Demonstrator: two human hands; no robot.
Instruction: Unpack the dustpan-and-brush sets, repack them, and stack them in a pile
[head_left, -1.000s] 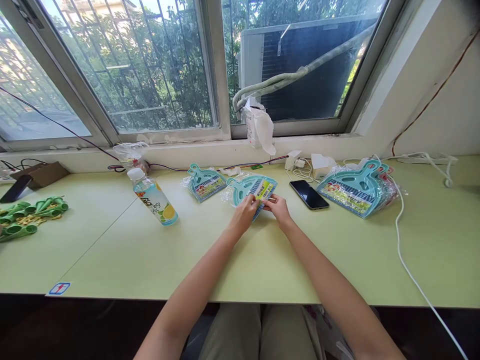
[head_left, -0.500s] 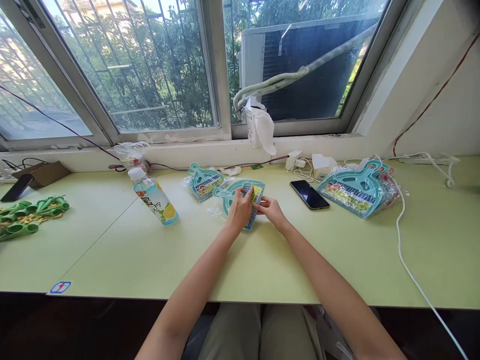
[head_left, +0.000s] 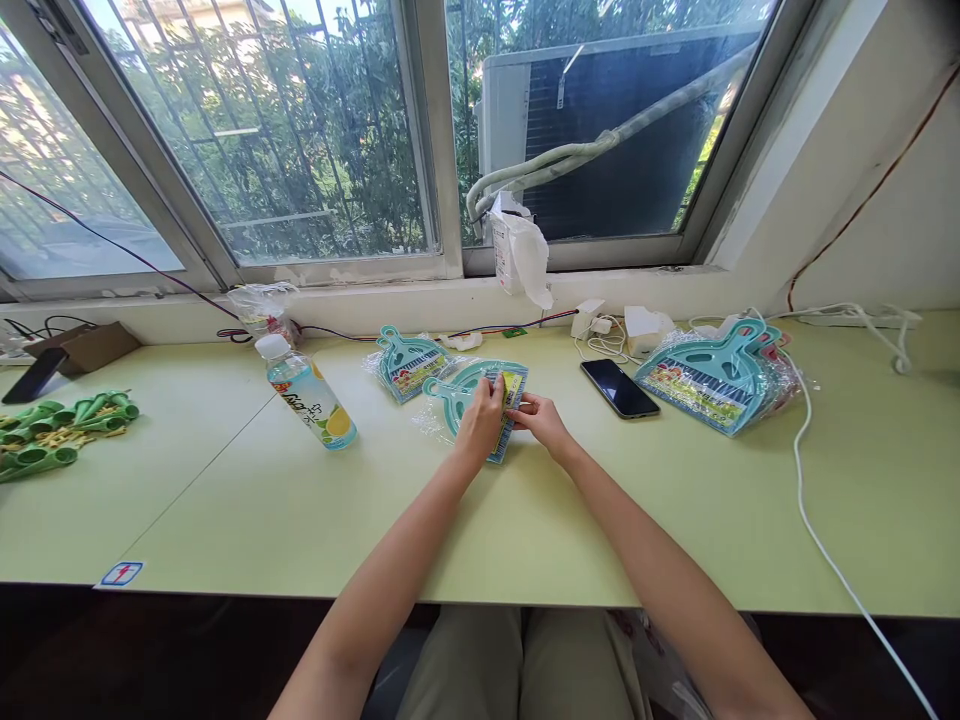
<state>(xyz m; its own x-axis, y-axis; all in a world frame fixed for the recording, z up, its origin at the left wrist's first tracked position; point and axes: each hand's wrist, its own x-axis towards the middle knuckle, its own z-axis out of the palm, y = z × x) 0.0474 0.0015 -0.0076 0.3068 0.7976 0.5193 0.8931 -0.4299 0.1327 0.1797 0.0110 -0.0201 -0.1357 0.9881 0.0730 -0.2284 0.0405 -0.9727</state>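
Worktop [head_left: 225, 530], L to R: green cone-shaped pieces [head_left: 67, 435] at far left, capped bottle [head_left: 311, 395], small wrapped teal pack [head_left: 411, 365]. Just right of that, near mid-worktop: labelled teal pack [head_left: 459, 398], left hand [head_left: 482, 415] gripping it across the label, right hand [head_left: 541, 418] pinching its right edge. Then phone [head_left: 619, 389], wrapped teal stack [head_left: 705, 375], white cable [head_left: 801, 480].

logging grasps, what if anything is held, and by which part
The middle wrapped teal item, by its labelled end: the left grip grasps across the label; the right grip is at its right edge; whether it pinches is unclear.
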